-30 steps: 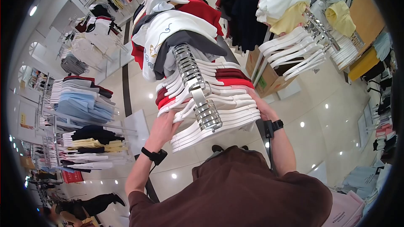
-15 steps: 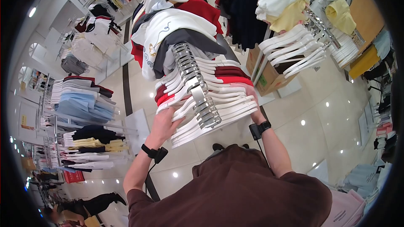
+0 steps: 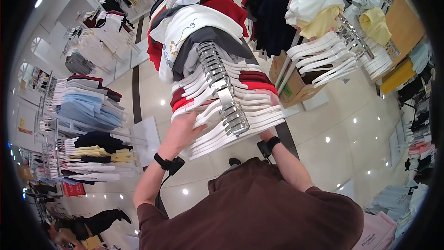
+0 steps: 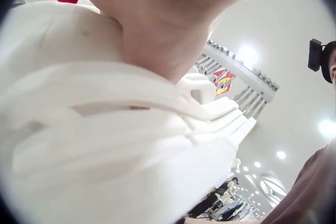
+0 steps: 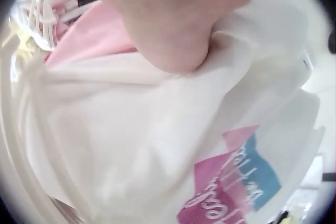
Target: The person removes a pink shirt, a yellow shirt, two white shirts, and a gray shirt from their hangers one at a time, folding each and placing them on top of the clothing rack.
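In the head view, white hangers (image 3: 259, 116) hang packed along a metal rail with ring-shaped notches (image 3: 225, 93), some bearing red and white garments. My left hand (image 3: 182, 132) grips a white hanger by its left shoulder end. The left wrist view has that thumb (image 4: 163, 50) pushed in among white hangers (image 4: 105, 90). Below the hangers' right ends is my right hand (image 3: 267, 135), its fingers mostly hidden. The right wrist view shows its thumb (image 5: 173, 45) pinching a white shirt (image 5: 115, 119) with a pink and blue print, creases gathering there. Pink cloth (image 5: 102, 29) lies behind.
A white shirt and a dark grey one (image 3: 208, 41) are draped over the rail farther along. Another rack with bare white hangers (image 3: 319, 55) stands at right, above a cardboard box (image 3: 291, 85). Racks of folded-over clothes (image 3: 88, 111) line the left. A person bends at lower left.
My right hand has left the hangers' right ends and come down and inward to the cloth below them. The left hand stays at the hanger's left end, shifting slightly.
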Available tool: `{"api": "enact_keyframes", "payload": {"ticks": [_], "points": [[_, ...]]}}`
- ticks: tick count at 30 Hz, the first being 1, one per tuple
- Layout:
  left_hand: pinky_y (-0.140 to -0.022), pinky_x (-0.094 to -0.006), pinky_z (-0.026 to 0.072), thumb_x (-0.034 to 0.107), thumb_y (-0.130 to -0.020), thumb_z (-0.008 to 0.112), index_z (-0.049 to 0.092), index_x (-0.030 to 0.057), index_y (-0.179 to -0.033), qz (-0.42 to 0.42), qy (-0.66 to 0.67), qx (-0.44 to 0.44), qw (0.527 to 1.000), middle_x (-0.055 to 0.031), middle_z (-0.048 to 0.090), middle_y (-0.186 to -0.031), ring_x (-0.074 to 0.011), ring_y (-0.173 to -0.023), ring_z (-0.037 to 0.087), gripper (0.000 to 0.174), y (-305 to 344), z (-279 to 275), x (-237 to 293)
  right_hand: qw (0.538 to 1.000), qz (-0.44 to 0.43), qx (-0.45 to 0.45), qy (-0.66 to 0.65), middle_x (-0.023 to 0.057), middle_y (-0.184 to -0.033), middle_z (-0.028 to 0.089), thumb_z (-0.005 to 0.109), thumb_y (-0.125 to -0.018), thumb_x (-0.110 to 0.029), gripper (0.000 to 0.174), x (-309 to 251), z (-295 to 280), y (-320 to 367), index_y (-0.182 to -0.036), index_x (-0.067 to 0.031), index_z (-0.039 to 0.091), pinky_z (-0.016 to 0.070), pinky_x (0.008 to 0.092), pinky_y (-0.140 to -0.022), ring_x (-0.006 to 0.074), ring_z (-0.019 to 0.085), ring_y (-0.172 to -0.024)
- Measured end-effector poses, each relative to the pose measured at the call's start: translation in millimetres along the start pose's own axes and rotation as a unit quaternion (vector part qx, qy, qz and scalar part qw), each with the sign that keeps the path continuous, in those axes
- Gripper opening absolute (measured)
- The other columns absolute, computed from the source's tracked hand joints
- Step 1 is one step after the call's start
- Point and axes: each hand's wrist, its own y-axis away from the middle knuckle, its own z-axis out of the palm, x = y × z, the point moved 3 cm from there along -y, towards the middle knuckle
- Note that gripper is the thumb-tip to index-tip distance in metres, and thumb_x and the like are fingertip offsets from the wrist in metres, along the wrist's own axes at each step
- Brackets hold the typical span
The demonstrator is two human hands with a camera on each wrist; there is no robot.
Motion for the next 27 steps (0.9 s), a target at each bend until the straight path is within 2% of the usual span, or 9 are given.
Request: {"api": "enact_keyframes", "payload": {"ticks": [8,11,13,18,20,23,25,26,27], "points": [[-0.084,-0.0477,0.0552,0.019,-0.088,0.083,0.065,-0.001,-0.11,-0.046,0.131,-0.017,0.99,-0.0205,0.072,-0.097,-0.0442,-0.094,0.068,0.035,9,25,-28,0.994,0.08,0.001,-0.073,0.0065,-0.148,0.064,0.055,-0.11,-0.045,0.055,33,-12,23,-0.15,-0.0082,0.057,0.0545,0.0393,-0.108,0.0226,0.066,-0.128],[-0.088,-0.0456,0.0546,0.018,-0.087,0.083,0.065,-0.0011,-0.111,-0.01,0.144,-0.01,0.989,-0.0169,0.073,-0.106,-0.0374,-0.098,0.069,0.035,26,27,-39,0.988,0.114,0.002,-0.107,0.0065,-0.149,0.064,0.056,-0.11,-0.046,0.055,40,-33,34,-0.151,-0.0084,0.056,0.0544,0.0396,-0.108,0.0231,0.065,-0.129],[-0.094,-0.0407,0.0534,0.016,-0.087,0.083,0.066,-0.0008,-0.114,-0.237,0.288,-0.147,0.916,-0.013,0.072,-0.114,-0.027,-0.106,0.068,0.036,36,38,-55,0.969,0.172,0.035,-0.172,0.0039,-0.149,0.063,0.054,-0.109,-0.052,0.06,48,-37,43,-0.153,-0.0115,0.055,0.052,0.0421,-0.111,0.0242,0.064,-0.132],[-0.1,-0.0355,0.0517,0.018,-0.091,0.079,0.066,-0.0003,-0.13,-0.186,0.344,-0.172,0.904,-0.0133,0.07,-0.127,-0.0194,-0.116,0.065,0.045,57,76,-86,0.951,0.197,0.049,-0.233,0.0074,-0.154,0.059,0.054,-0.11,-0.048,0.061,29,-32,66,-0.157,-0.0092,0.051,0.0482,0.0429,-0.115,0.0227,0.059,-0.139],[-0.102,-0.0347,0.0513,0.019,-0.094,0.077,0.065,0.0005,-0.137,-0.166,0.344,-0.222,0.897,-0.0138,0.069,-0.131,-0.0192,-0.118,0.065,0.049,74,106,-111,0.964,0.218,0.02,-0.149,0.007,-0.156,0.058,0.065,-0.106,-0.04,0.063,40,-44,71,-0.157,-0.0072,0.049,0.0469,0.0425,-0.116,0.0237,0.058,-0.139],[-0.106,-0.0356,0.0502,0.023,-0.099,0.073,0.061,0.0035,-0.146,-0.268,0.405,-0.361,0.796,-0.0134,0.066,-0.142,-0.0202,-0.123,0.063,0.052,125,155,-130,0.965,0.244,-0.054,0.075,0.0103,-0.147,0.062,0.083,-0.093,-0.033,0.078,-9,-14,88,-0.156,-0.0036,0.049,0.0487,0.0335,-0.109,0.0197,0.061,-0.13],[-0.109,-0.0355,0.0486,0.028,-0.104,0.069,0.06,0.0064,-0.148,-0.336,0.548,-0.213,0.736,-0.0111,0.064,-0.146,-0.0209,-0.127,0.061,0.05,150,159,-107,0.942,0.296,-0.045,0.151,0.0126,-0.142,0.065,0.086,-0.089,-0.019,0.075,10,-34,91,-0.152,0.0024,0.051,0.049,0.0331,-0.11,0.0199,0.062,-0.128],[-0.109,-0.0355,0.0486,0.028,-0.104,0.069,0.06,0.0064,-0.148,-0.341,0.549,-0.22,0.731,-0.0111,0.064,-0.146,-0.0209,-0.127,0.061,0.05,151,165,-92,0.949,0.271,-0.023,0.161,0.0079,-0.131,0.07,0.08,-0.096,-0.032,0.069,5,-31,101,-0.15,0.0035,0.054,0.0538,0.0263,-0.095,0.0143,0.068,-0.111],[-0.11,-0.0339,0.0474,0.03,-0.107,0.066,0.058,0.0032,-0.149,-0.329,0.489,-0.219,0.777,-0.0104,0.065,-0.144,-0.0197,-0.127,0.061,0.051,152,171,-74,0.956,0.273,-0.024,0.106,0.008,-0.132,0.07,0.076,-0.099,-0.03,0.064,6,-35,107,-0.149,0.0044,0.054,0.0541,0.0272,-0.095,0.0142,0.068,-0.112]]}}
